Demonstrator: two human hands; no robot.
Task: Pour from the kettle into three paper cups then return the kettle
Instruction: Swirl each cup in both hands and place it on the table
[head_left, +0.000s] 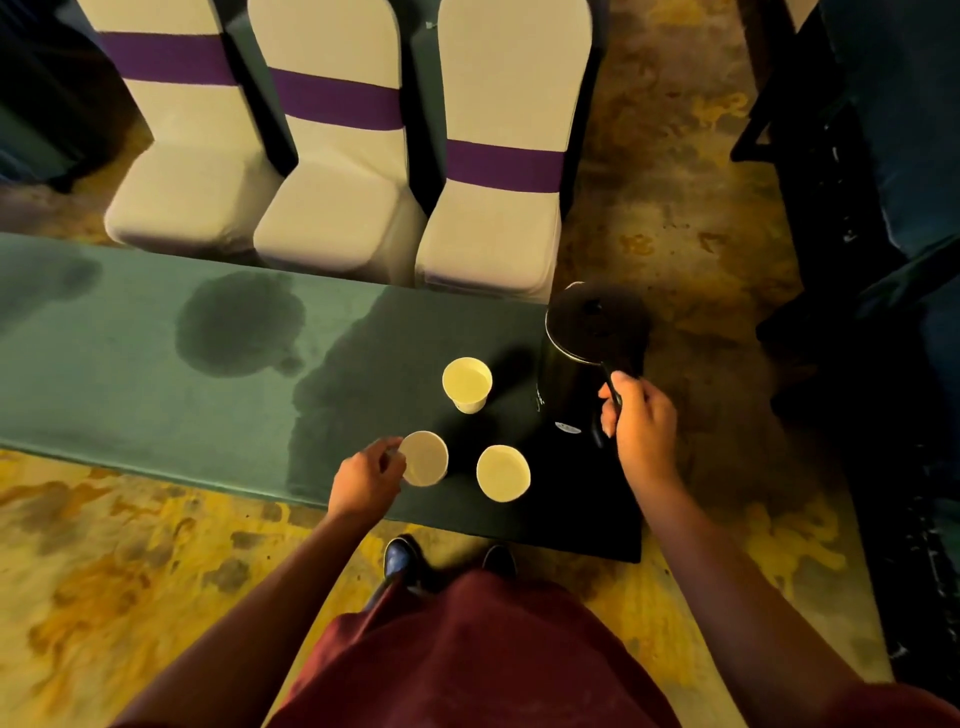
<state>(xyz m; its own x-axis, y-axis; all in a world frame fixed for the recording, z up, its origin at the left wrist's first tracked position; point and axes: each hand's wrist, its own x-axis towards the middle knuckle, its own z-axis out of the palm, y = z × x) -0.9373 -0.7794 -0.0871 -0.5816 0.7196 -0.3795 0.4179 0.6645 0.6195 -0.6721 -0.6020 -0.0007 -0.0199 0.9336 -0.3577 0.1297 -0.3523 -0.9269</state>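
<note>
Nearest to me are my two shoes (402, 558) on the patterned floor (119, 587), just before the near edge of the worktop (130, 374). My left hand (366, 480) is at this near edge and its fingers hold the side of the left paper cup (423, 458), which stands close to the edge. Just to the right of it the middle paper cup (503, 473) stands alone, also near the edge, with a small gap between the two. My right hand (636, 415) is clenched around the handle of the black kettle (587, 358), which stands upright at the right end of the worktop, its body close to the right edge. Between kettle and left cup, a little farther from me, stands the far paper cup (467, 383), apart from the others.

To the left the green cloth is bare and wide, with dark wet stains (239, 322). Beyond the far edge three covered chairs (343, 156) with purple bands stand side by side, close to the worktop.
</note>
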